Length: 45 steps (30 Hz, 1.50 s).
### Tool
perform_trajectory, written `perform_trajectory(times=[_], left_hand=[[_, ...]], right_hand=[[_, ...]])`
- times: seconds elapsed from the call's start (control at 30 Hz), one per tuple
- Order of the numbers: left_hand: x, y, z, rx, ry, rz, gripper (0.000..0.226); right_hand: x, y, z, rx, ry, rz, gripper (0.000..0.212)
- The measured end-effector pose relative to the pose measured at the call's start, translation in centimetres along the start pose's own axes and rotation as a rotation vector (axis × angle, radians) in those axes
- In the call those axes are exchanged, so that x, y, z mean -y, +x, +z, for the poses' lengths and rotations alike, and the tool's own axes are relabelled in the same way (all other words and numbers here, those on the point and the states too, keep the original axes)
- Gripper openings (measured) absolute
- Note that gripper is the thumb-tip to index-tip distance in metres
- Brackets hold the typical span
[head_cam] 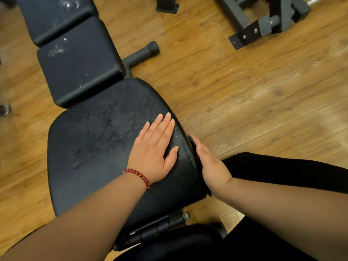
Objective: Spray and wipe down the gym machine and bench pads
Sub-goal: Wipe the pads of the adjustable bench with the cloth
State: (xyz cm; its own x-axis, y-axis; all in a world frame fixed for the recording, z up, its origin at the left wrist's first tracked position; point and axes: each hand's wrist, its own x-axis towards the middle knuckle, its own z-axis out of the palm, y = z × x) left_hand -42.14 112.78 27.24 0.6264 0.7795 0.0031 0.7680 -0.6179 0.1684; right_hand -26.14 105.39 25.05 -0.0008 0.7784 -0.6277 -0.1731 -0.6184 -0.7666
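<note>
We see the left hand point(154, 147) lying flat on the right part of the black seat pad point(90, 147), palm down, its fingers straight and close together and the thumb spread toward the pad's right edge. It grips nothing. A red bead bracelet point(138, 176) circles that wrist, and the forearm comes in from the lower left.

The right hand point(211, 164) is set edge-on against the pad's right side wall, back of the hand toward us, fingers pointing away along the edge. A dark strip point(192, 140) shows between the fingers and the pad – we cannot tell what it is, nor whether the fingers curl round it.

The seat pad shows dull smears across its middle. Beyond it lie the middle pad point(79, 68) and a farther pad point(56, 17), both flecked with pale marks – all over a wooden floor point(244, 91). A black machine frame point(263, 21) stands at the upper right, well apart.
</note>
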Motion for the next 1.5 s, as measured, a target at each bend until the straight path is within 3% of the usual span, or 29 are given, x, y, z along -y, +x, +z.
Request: perform_trajectory(times=[0.1,0.3,0.47,0.67,0.8,0.93,1.13,1.3,1.43,1.5], left_hand=[[0.0,0.0,0.0,-0.005,-0.005,0.0,0.06],[-0.2,0.2,0.0,-0.01,0.008,-0.002,0.059],[-0.8,-0.2,-0.1,-0.026,-0.008,-0.058,0.055],[-2.6,-2.2,0.2,0.05,0.014,-0.118,0.064],[-3.0,-3.3,0.3,0.064,0.062,-0.09,0.064],[-3.2,-3.2,0.3,0.054,0.073,-0.098,0.064],[-3.2,-3.3,0.1,0.052,0.076,-0.109,0.064],[-3.5,-3.4,0.1,0.051,0.085,-0.116,0.064],[-3.9,-3.4,0.1,0.053,0.051,-0.144,0.068],[-4.3,-3.4,0.2,0.069,0.034,-0.182,0.07]], right_hand=[[0.0,-0.7,0.1,-0.021,0.012,-0.023,0.032],[1.2,-1.2,0.2,-0.048,0.104,0.103,0.038],[0.5,-3.1,1.8,-0.24,-0.061,-0.026,0.042],[1.2,-2.7,1.1,-0.164,-0.131,-0.048,0.042],[-0.7,-6.3,2.2,-0.206,-0.331,-0.13,0.047],[0.0,-5.1,2.9,-0.273,-0.358,-0.091,0.047],[-1.1,-5.1,3.7,-0.421,-0.061,0.003,0.042],[-0.7,-5.3,3.7,-0.465,-0.005,0.091,0.04],[0.1,-5.2,2.9,-0.402,0.176,0.176,0.037],[-0.7,-5.8,3.3,-0.395,0.13,0.153,0.038]])
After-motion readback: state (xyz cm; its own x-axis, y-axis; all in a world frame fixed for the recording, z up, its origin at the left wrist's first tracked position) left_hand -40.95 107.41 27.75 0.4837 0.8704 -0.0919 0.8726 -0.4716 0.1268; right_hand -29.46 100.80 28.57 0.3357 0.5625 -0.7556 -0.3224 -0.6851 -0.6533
